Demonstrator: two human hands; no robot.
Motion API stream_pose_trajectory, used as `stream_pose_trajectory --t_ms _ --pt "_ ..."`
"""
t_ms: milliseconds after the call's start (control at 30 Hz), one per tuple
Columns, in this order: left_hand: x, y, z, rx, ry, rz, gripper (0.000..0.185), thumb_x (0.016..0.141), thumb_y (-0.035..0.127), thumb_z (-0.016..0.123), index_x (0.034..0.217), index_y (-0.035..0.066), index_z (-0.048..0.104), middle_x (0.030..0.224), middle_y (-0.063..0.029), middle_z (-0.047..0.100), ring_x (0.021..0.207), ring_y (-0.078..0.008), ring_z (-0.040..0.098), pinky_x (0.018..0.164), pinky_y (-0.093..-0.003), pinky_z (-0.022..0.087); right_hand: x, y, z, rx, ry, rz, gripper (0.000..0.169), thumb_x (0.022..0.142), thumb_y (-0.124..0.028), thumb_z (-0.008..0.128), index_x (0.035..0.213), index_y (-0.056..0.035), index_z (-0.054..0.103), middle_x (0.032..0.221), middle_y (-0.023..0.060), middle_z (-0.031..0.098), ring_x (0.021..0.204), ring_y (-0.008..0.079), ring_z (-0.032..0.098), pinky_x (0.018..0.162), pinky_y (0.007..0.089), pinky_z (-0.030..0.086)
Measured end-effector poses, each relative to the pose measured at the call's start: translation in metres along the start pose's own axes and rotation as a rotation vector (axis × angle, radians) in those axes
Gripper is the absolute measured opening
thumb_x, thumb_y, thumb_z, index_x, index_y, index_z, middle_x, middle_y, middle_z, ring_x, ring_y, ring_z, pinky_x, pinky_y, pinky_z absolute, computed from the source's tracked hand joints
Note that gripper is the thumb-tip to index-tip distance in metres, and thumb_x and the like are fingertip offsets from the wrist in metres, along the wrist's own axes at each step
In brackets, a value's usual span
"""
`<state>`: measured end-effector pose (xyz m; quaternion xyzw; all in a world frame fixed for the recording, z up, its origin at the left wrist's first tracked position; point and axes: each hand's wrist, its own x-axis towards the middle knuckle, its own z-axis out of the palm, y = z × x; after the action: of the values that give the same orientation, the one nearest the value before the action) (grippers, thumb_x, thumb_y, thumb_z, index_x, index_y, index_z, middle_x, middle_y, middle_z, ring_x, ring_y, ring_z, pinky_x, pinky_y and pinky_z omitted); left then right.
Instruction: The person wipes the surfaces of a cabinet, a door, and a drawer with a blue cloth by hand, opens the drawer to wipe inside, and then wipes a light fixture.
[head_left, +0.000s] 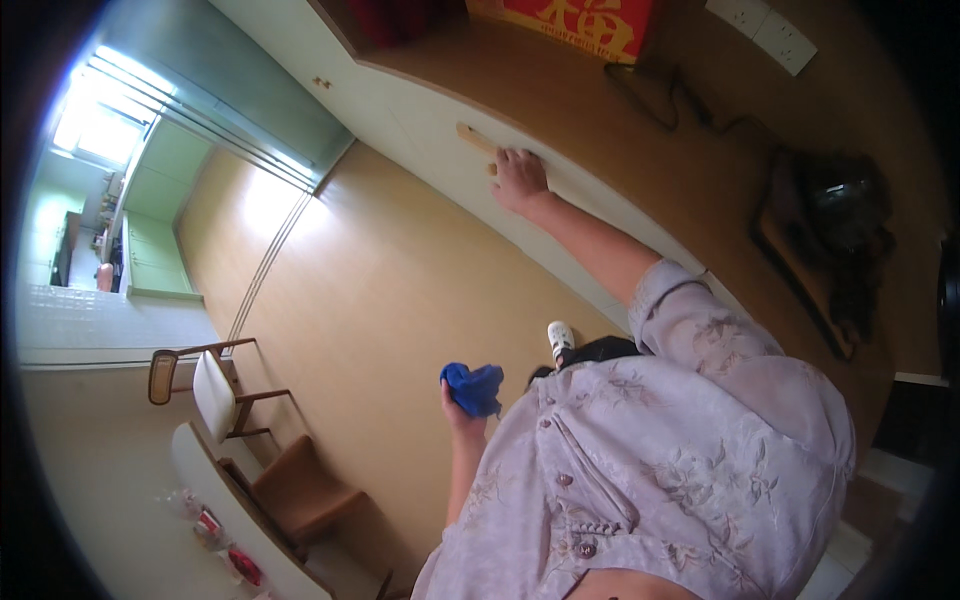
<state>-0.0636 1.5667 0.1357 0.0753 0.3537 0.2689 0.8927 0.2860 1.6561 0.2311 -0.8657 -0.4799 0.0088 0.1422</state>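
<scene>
A bunched blue cloth (472, 388) is in my left hand (459, 412), which is raised in front of my torso above the floor. My right arm reaches out along a white cabinet front (420, 120). My right hand (519, 180) has its fingers curled at the lower end of a light wooden handle (476, 139) on that front. The fingertips are partly hidden, and a small wooden piece shows beside them.
Above the white front runs a brown wooden top (570, 120) with a red box (592, 26), a cable (675, 105) and a dark glossy appliance (840, 195). Chairs (214, 394) and a white table (217, 480) stand at lower left. Floor tracks (270, 262) lead past green kitchen cabinets (157, 255).
</scene>
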Motion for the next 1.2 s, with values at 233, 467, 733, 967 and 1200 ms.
stream_pose_trajectory --t_ms 233,467,733,967,1200 --pt "0.004 0.038 -0.006 -0.101 0.02 0.027 0.048 0.079 0.045 0.032 0.102 0.004 0.045 0.1 -0.0175 0.05 0.092 -0.0345 0.047 0.079 -0.0452 0.039 0.009 -0.028 -0.002 -0.204 -0.076 0.166 0.066 0.066 -0.036 0.059 0.112 0.0017 0.032 0.101 0.0161 0.046 0.093 0.0271 0.044 0.079 0.0361 0.038" --pt "0.05 0.102 0.002 0.055 -0.178 0.023 0.049 0.08 0.043 0.027 0.106 0.005 0.044 0.103 -0.0178 0.049 0.096 -0.0357 0.046 0.083 -0.0457 0.036 -0.021 -0.049 0.005 -0.087 0.032 0.121 0.057 0.064 -0.03 0.061 0.107 0.0011 0.037 0.093 0.0147 0.049 0.088 0.0267 0.047 0.073 0.0362 0.041" --pt "0.139 0.194 0.109 0.317 -0.36 0.114 0.043 0.078 0.04 0.03 0.103 0.007 0.044 0.097 -0.0103 0.051 0.089 -0.0256 0.051 0.077 -0.0394 0.042 -0.058 -0.091 -0.009 0.096 -0.055 0.146 0.049 0.067 -0.023 0.058 0.108 -0.0049 0.039 0.088 0.0128 0.054 0.081 0.027 0.053 0.067 0.0363 0.043" --pt "0.157 0.161 0.229 1.43 -0.507 1.332 0.025 0.071 0.005 0.053 0.096 0.004 0.052 0.102 -0.0109 0.046 0.092 -0.0257 0.047 0.078 -0.0338 0.038 -0.073 -0.106 -0.003 0.085 -0.013 0.111 0.047 0.068 -0.02 0.057 0.11 -0.0042 0.04 0.096 0.0138 0.053 0.085 0.0263 0.053 0.07 0.0349 0.043" --pt "0.225 0.21 0.253 1.855 -0.186 1.431 0.017 0.069 0.009 0.05 0.084 0.012 0.056 0.098 -0.0087 0.049 0.078 -0.0277 0.053 0.062 -0.0376 0.044 -0.071 -0.108 -0.007 0.084 -0.133 0.104 0.053 0.067 -0.019 0.057 0.112 -0.0011 0.037 0.099 0.0157 0.051 0.088 0.0278 0.051 0.075 0.035 0.041"
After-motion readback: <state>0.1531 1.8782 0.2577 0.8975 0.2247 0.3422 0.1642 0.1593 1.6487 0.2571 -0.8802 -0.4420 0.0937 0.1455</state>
